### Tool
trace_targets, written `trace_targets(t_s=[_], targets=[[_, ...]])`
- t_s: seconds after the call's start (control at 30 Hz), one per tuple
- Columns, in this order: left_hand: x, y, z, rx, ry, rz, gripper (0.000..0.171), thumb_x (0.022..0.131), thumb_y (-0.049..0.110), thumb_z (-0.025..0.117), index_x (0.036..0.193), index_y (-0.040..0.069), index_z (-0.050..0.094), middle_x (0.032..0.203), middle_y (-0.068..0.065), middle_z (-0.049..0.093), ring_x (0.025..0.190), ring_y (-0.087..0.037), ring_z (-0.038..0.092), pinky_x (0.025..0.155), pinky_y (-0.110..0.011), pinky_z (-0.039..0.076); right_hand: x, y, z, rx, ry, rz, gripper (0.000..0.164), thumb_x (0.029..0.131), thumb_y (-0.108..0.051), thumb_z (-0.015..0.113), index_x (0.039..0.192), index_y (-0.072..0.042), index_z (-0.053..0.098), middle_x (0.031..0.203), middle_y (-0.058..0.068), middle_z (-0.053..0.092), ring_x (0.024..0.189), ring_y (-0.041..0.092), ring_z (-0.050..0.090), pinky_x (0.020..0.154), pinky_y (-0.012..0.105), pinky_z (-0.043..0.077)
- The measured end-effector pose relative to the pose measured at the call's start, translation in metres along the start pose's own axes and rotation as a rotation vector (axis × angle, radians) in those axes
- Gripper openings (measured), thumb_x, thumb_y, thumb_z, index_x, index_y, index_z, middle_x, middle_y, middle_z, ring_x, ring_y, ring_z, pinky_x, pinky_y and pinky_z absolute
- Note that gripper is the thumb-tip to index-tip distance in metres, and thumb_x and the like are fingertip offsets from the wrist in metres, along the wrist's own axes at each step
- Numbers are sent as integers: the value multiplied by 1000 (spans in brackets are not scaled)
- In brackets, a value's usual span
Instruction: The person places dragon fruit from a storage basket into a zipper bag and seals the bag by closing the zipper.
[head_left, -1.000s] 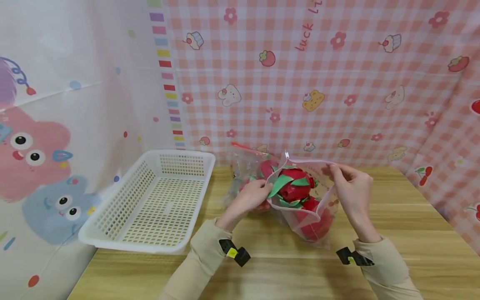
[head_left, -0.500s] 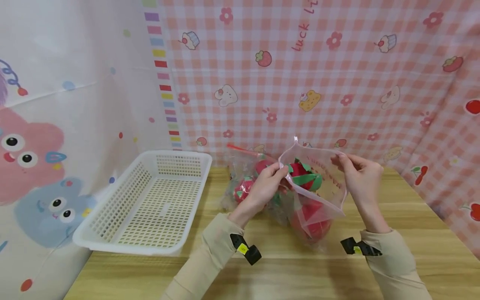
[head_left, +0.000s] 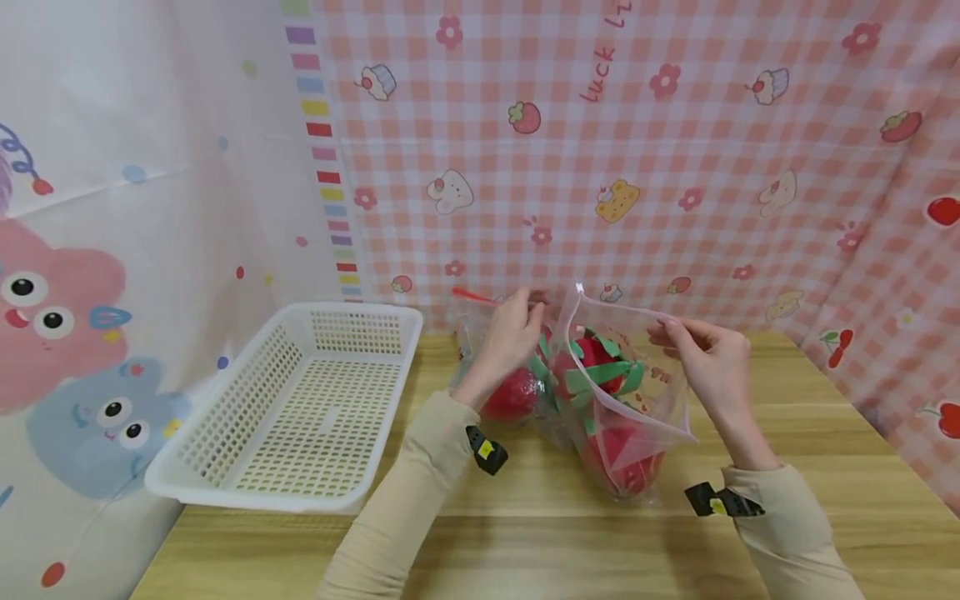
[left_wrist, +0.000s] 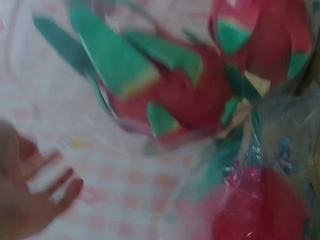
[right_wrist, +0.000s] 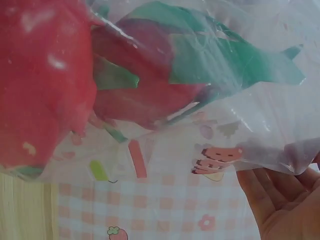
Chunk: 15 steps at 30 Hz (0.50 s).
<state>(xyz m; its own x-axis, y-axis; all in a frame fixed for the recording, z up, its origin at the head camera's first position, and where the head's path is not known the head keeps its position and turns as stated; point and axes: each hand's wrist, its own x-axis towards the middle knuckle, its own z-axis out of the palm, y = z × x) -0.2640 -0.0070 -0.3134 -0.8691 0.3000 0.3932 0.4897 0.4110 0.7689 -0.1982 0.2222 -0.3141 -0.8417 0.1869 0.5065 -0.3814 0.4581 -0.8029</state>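
My right hand (head_left: 712,358) pinches the rim of a clear zip bag (head_left: 671,392) with a pink-edged mouth, which gapes toward me. Inside are two toy dragon fruits, red with green leaves: an upper dragon fruit (head_left: 600,362) near the mouth and a lower dragon fruit (head_left: 622,458) at the bottom. In the right wrist view, fingers (right_wrist: 280,195) hold the bag's edge. My left hand (head_left: 513,333) hovers above a second clear bag (head_left: 474,296) with a red zip edge. The left wrist view shows this hand (left_wrist: 30,190) blurred, its fingers spread and holding nothing.
A white plastic basket (head_left: 358,467) with slotted sides stands at the left of the wooden table (head_left: 540,533). Another toy dragon fruit (head_left: 513,396) lies in the second bag. A pink checked cloth (head_left: 675,167) hangs close behind the bags.
My left hand first shifted right along the pink-edged mouth, then let go and moved left and up over the other bag. The right hand keeps its pinch; the upper dragon fruit sits deeper in the bag.
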Motion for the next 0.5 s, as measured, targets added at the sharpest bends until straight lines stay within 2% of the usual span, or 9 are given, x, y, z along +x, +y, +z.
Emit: trace_targets(t_s=[0.07, 0.1, 0.13, 0.17, 0.2, 0.3, 0.37, 0.4, 0.5], targets=[[12, -8, 5, -85, -62, 50, 40, 102, 14, 39, 141, 6, 40, 138, -12, 53, 127, -23, 52, 102, -34, 46, -2, 1, -3, -14, -11, 0, 35, 95, -25, 56, 111, 4, 68, 78, -33, 63, 74, -12, 65, 66, 10, 53], [16, -11, 7, -129, -109, 67, 44, 102, 14, 40, 145, 8, 35, 142, -13, 49, 131, -24, 48, 106, -35, 44, -3, 1, -5, -38, -17, -3, 36, 95, -26, 56, 111, 4, 68, 80, -30, 65, 74, -13, 64, 66, 10, 53], [18, -12, 10, -165, -145, 71, 47, 102, 16, 41, 147, 11, 32, 143, -13, 47, 133, -24, 47, 107, -35, 43, -5, 1, -8, -79, -29, -3, 37, 96, -27, 55, 112, 3, 68, 82, -23, 69, 75, -15, 63, 64, 9, 52], [20, -13, 13, -187, -166, 71, 47, 101, 19, 43, 147, 14, 34, 141, -12, 49, 131, -24, 48, 106, -35, 44, -8, -1, -12, -138, -53, 0, 37, 96, -28, 54, 112, 3, 68, 85, -15, 73, 78, -9, 66, 64, 8, 51], [20, -13, 15, -202, -173, 62, 47, 101, 21, 45, 146, 15, 37, 138, -12, 52, 128, -24, 51, 104, -35, 45, -11, -4, -17, -207, -93, 12, 40, 97, -31, 52, 114, 2, 67, 91, -5, 75, 82, -1, 69, 67, 14, 54], [18, -10, 21, -196, -131, 20, 42, 97, 28, 52, 137, 16, 48, 120, -10, 60, 112, -24, 61, 96, -33, 51, -24, -17, -34, -420, -257, 41, 47, 99, -38, 45, 120, 1, 64, 110, 21, 69, 97, 26, 70, 74, 35, 57], [17, -8, 23, -219, -88, -2, 38, 96, 29, 55, 130, 13, 53, 110, -10, 61, 104, -24, 64, 88, -31, 55, -35, -30, -43, -536, -378, 57, 54, 99, -44, 43, 123, 0, 62, 114, 27, 65, 103, 43, 64, 77, 48, 55], [17, -7, 24, -221, -67, -9, 36, 95, 29, 56, 127, 11, 54, 108, -10, 61, 101, -23, 65, 86, -29, 55, -41, -35, -46, -581, -426, 65, 58, 98, -48, 43, 124, 1, 60, 114, 28, 65, 101, 44, 64, 77, 56, 52], [18, -6, 27, -213, -10, -3, 31, 96, 27, 56, 120, 8, 54, 103, -11, 60, 93, -21, 64, 78, -22, 54, -59, -50, -50, -725, -466, 75, 73, 91, -60, 48, 124, 5, 59, 82, 20, 71, 76, 35, 68, 61, 48, 52]])
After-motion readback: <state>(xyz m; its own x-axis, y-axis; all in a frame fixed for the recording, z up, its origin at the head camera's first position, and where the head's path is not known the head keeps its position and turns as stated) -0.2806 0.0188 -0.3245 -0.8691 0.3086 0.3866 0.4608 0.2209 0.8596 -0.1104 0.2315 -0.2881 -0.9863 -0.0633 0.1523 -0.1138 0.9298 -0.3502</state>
